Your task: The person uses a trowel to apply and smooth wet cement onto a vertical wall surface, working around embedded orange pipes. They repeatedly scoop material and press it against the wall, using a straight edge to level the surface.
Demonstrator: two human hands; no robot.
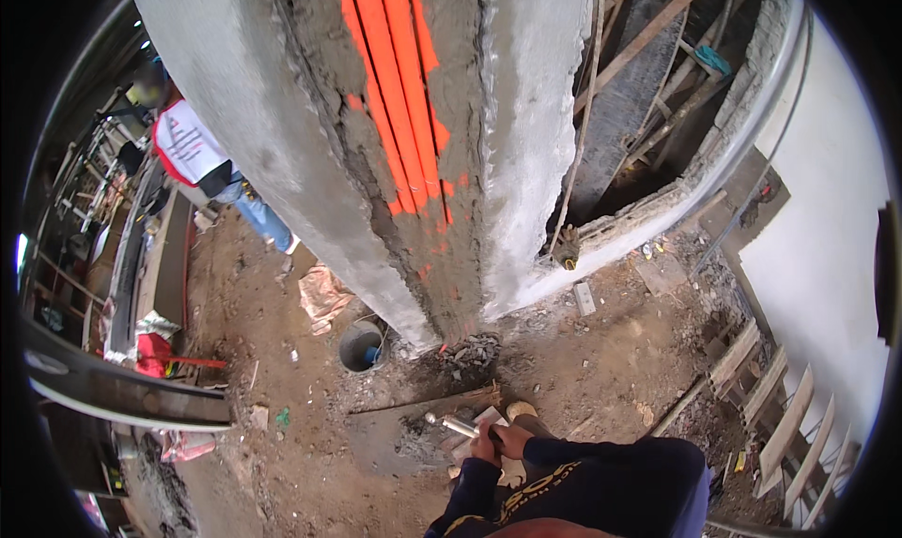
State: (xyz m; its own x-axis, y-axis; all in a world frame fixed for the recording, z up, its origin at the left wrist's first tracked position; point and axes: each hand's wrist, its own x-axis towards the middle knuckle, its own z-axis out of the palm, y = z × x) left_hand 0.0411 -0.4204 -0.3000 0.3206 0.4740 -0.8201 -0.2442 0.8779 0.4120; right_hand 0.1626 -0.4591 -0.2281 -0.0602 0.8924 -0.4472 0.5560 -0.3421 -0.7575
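Observation:
My left hand (484, 445) and my right hand (514, 439) are close together, low in the view and in front of my body. Both are closed around a pale, rod-like tool (458, 427) with a rounded knob at its far end. A dark part of it shows between my fingers; its exact kind is too small to make out. Beyond the hands, a flat board (399, 432) smeared with grey mortar lies on the dirt. Rising ahead is a concrete column (451, 284), its rough mortar channel holding several bright orange pipes (399, 96).
A grey bucket (361, 346) stands at the column's foot, near a crumpled orange-brown sack (324, 296) and rubble (470, 353). Another person (202, 153) stands at the left by workbenches. Right are a wall opening with timbers (648, 87), a loose block (584, 299) and wooden slats (766, 385).

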